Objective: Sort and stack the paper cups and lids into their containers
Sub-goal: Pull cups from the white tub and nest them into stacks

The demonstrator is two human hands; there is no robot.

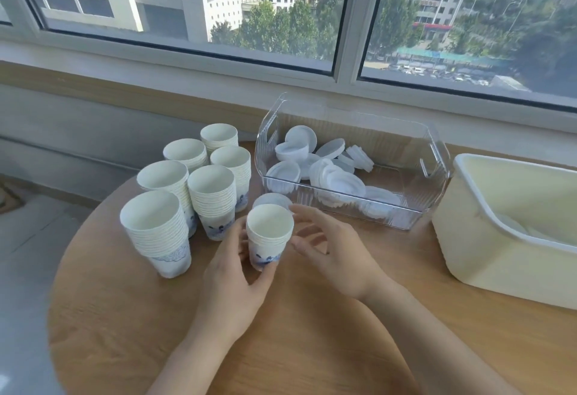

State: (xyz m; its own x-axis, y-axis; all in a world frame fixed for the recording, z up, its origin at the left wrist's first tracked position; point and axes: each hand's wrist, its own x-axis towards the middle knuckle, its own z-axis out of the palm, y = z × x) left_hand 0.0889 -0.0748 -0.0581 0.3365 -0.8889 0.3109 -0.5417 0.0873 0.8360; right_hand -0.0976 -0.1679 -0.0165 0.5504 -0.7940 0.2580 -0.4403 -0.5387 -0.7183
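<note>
Seven stacks of paper cups stand on the round wooden table (312, 347), all white with a blue print near the base.

Item 1: six tall cup stacks (199, 182), grouped at the table's left, upright, close together and mostly touching. The individual cups in each cannot be counted.

Item 2: one short cup stack (270, 235), a few cups deep, just in front of the clear bin. The left hand (234, 273) grasps it low, thumb in front at the base and fingers curled round the far side. The right hand (327, 251) sits just beside the rim with fingers loosely spread, holding nothing; whether a fingertip touches the rim cannot be told.

Item 3: one loose white lid (271, 199), flat on the table behind the short stack, against the bin's front wall.

Item 4: one clear ribbed plastic bin (431, 157), holding a jumble of white lids (324, 173); roughly a dozen or more, exact count unreadable.

Item 5: one cream plastic tub (487, 266) at the right edge, well apart from the cups. Something pale lies inside, unidentified.

Step in hand, as judged: cups are being nested into stacks, and none has reached a container. The next move likely calls for lifting the short stack straight up and seating it squarely in a tall one, or carrying it to the tub, held firmly so the thin walls do not buckle. The loose lid remains to go in the clear bin.
</note>
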